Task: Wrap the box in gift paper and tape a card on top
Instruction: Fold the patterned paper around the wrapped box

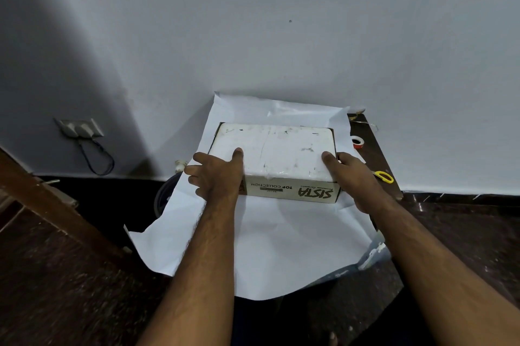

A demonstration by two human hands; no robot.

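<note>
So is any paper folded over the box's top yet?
No, the box top is bare; the white paper lies flat beneath it.

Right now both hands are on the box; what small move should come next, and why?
Probably let go and lift the near edge of the paper over the box. It sits on the unfolded sheet, left hand and right hand gripping its ends, no side covered yet.
</note>
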